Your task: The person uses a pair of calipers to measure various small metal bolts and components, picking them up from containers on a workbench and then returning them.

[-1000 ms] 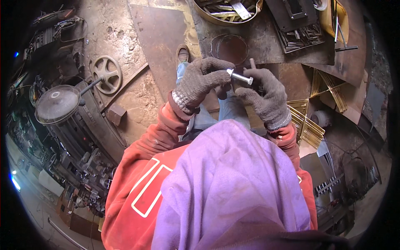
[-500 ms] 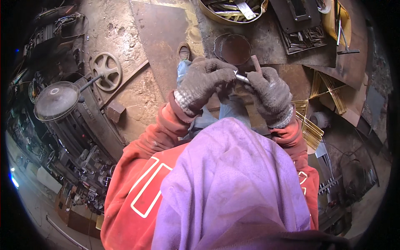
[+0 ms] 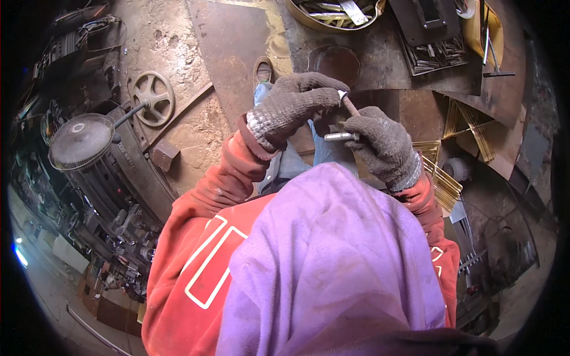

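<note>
Both of my hands wear grey knit gloves and meet in front of my chest. My left hand (image 3: 297, 107) pinches a small bright metal piece (image 3: 342, 95) at the upper end of a brownish threaded rod (image 3: 351, 107). I cannot tell whether this piece is a nut or part of the rod. The rod's lower end runs into the fingers of my right hand (image 3: 383, 142), which are closed. A short silver metal pin (image 3: 341, 136), like a bolt shank, also sticks out leftward from my right hand. The gloves hide its other end.
Ahead is a metal bench (image 3: 386, 65) with a round tub (image 3: 332, 25) of metal pieces and a tray (image 3: 436, 56) of small rods. Bundled brass-coloured rods (image 3: 442, 184) lie right. On the left stand a spoked handwheel (image 3: 152, 99), a caged fan (image 3: 82, 141) and machinery.
The brown rod has tipped from pointing up beside my right hand to leaning toward my left fingers. The silver pin has swung lower, away from my left hand.
</note>
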A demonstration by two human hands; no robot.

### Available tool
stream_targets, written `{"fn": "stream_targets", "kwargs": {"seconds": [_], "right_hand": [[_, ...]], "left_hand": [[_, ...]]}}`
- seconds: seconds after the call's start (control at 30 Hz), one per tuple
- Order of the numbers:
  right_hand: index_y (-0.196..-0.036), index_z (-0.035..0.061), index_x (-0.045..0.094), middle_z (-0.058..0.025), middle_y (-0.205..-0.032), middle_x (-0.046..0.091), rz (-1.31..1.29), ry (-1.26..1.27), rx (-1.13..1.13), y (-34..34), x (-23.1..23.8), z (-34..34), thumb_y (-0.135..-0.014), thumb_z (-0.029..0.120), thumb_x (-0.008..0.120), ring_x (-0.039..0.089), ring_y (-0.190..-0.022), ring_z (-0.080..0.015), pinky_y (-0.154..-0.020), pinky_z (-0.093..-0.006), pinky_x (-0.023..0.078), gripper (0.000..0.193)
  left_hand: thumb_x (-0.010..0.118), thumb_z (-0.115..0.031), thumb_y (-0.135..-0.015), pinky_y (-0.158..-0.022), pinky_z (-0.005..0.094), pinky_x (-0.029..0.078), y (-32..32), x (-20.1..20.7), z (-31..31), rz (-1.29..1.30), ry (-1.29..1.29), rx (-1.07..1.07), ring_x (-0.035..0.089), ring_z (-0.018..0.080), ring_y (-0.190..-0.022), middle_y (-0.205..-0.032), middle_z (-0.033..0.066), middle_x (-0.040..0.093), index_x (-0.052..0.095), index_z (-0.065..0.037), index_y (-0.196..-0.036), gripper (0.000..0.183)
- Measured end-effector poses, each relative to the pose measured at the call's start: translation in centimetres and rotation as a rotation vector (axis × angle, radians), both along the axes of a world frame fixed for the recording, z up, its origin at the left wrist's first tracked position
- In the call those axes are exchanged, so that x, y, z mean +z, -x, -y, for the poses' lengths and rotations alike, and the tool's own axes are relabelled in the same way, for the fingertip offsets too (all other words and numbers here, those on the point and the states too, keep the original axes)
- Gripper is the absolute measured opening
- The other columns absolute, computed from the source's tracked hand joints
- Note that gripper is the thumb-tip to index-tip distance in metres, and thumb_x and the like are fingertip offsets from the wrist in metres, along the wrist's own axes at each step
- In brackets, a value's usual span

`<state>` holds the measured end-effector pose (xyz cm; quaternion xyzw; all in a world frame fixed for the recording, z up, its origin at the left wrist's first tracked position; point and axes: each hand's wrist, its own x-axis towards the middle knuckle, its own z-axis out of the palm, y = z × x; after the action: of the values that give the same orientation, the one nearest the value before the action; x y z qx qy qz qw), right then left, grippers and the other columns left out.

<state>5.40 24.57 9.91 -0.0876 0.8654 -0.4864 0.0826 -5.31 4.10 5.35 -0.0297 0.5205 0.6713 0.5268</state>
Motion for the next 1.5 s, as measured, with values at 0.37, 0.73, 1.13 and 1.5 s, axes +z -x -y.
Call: {"fn": "stream_targets", "kwargs": {"seconds": [0.37,0.73,1.13,1.5], "right_hand": [[-0.117,-0.0018,0.063,-0.0082,-0.102,0.073,0.646,0.615,-0.148,0.3,2.1,-0.8,-0.080,-0.005,0.069,0.067,-0.098,-0.0142,-0.086,-0.0309,0.054,0.037],[-0.115,0.0015,0.068,-0.0071,-0.107,0.072,0.685,0.668,-0.511,-0.3,0.6,0.6,-0.085,-0.002,0.071,0.065,-0.099,-0.0124,-0.087,-0.0282,0.053,0.031],[-0.116,0.0037,0.069,-0.0030,-0.099,0.071,0.372,0.329,-0.760,0.4,-3.1,0.5,-0.086,-0.002,0.074,0.063,-0.082,-0.0068,-0.071,-0.0211,0.052,0.030],[-0.130,0.0057,0.058,-0.0149,-0.097,0.070,-0.114,-0.032,-0.258,2.9,-0.4,2.4,-0.088,0.014,0.072,0.072,-0.079,-0.0287,-0.066,-0.0371,0.056,0.045]], "left_hand": [[0.071,-0.017,-0.090,-0.079,0.0281,0.055,1.3,0.5,0.9,0.028,-0.101,-0.180,0.067,0.0145,-0.086,-0.099,0.0084,0.072,0.067,0.003,-0.118,0.034],[0.074,-0.014,-0.087,-0.062,0.0281,0.055,-1.7,-2.1,-0.7,-0.149,0.104,-0.004,0.067,0.0157,-0.074,-0.093,0.0122,0.069,0.064,0.003,-0.111,0.032],[0.067,-0.010,-0.092,-0.066,0.0291,0.056,-2.7,-2.9,0.6,0.109,0.064,0.326,0.067,0.0181,-0.076,-0.095,0.0137,0.069,0.060,0.006,-0.116,0.030],[0.073,-0.009,-0.085,-0.060,0.0263,0.052,-0.3,0.3,-0.2,0.070,0.048,0.329,0.066,0.0150,-0.070,-0.084,0.0088,0.069,0.064,0.004,-0.108,0.028]]}}
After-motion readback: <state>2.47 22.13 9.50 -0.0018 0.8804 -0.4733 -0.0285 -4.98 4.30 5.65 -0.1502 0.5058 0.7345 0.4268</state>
